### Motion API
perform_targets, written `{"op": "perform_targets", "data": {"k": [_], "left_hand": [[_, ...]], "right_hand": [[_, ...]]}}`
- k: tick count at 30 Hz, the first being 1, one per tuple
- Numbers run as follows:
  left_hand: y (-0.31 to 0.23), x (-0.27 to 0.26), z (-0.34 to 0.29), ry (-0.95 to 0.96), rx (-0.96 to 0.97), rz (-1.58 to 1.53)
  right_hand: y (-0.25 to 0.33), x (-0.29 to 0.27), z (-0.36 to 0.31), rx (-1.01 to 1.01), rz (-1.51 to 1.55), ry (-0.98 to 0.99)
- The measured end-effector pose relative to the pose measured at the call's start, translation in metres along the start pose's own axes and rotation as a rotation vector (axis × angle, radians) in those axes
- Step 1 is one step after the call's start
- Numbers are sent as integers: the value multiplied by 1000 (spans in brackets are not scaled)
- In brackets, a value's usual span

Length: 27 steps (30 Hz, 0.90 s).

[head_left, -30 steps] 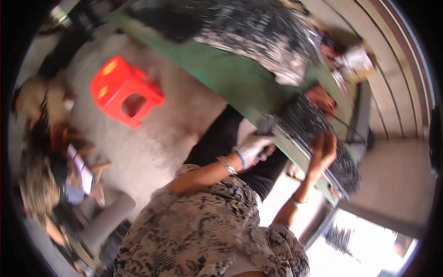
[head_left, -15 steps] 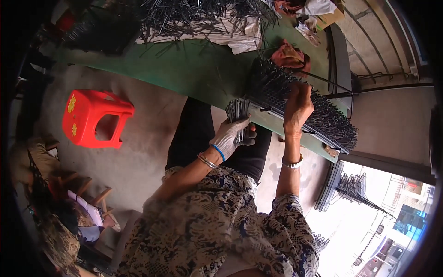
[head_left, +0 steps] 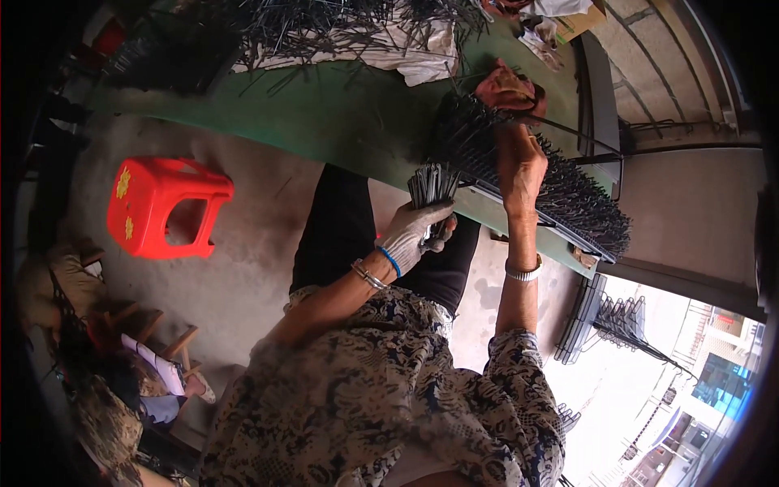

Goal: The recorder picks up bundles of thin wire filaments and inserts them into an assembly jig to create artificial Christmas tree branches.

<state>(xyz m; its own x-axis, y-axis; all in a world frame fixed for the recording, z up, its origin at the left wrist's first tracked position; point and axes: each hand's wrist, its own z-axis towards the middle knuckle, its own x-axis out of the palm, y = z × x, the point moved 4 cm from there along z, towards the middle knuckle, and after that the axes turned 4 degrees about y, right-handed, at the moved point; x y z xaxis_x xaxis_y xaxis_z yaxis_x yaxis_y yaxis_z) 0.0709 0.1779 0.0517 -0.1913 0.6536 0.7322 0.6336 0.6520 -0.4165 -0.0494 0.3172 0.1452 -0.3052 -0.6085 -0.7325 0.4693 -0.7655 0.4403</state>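
My left hand [head_left: 418, 231], in a pale work glove, is closed round a bundle of thin metal rods [head_left: 432, 185] whose ends stick up above my fingers. It is just short of the green table's front edge. My bare right hand [head_left: 522, 166] is above a long rack [head_left: 580, 207] densely packed with upright thin dark rods. Its fingers are bent together in a pinch; whatever is between the fingertips is too small and dark to make out. Both wrists carry bands or bracelets.
On the green table [head_left: 324, 105], a heap of loose dark rods [head_left: 324, 24] lies over a pale cloth [head_left: 406, 58]. A reddish rag [head_left: 511, 88] is behind the rack. A red plastic stool [head_left: 162, 207] stands on the floor at left. Dark wire frames [head_left: 617, 321] hang at lower right.
My right hand has moved slightly away from me over the rack. My left hand, still round its rods, has shifted a little to the right.
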Motion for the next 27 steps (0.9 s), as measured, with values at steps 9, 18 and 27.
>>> {"op": "perform_targets", "data": {"k": [9, 18, 27], "left_hand": [[-3, 7, -6, 2, 6, 21], [-2, 5, -8, 15, 8, 36], [-4, 9, -6, -20, 28, 36]], "right_hand": [[3, 8, -2, 154, -293, 73], [11, -5, -27, 304, 329, 262], [19, -12, -49, 474, 785, 461]]}}
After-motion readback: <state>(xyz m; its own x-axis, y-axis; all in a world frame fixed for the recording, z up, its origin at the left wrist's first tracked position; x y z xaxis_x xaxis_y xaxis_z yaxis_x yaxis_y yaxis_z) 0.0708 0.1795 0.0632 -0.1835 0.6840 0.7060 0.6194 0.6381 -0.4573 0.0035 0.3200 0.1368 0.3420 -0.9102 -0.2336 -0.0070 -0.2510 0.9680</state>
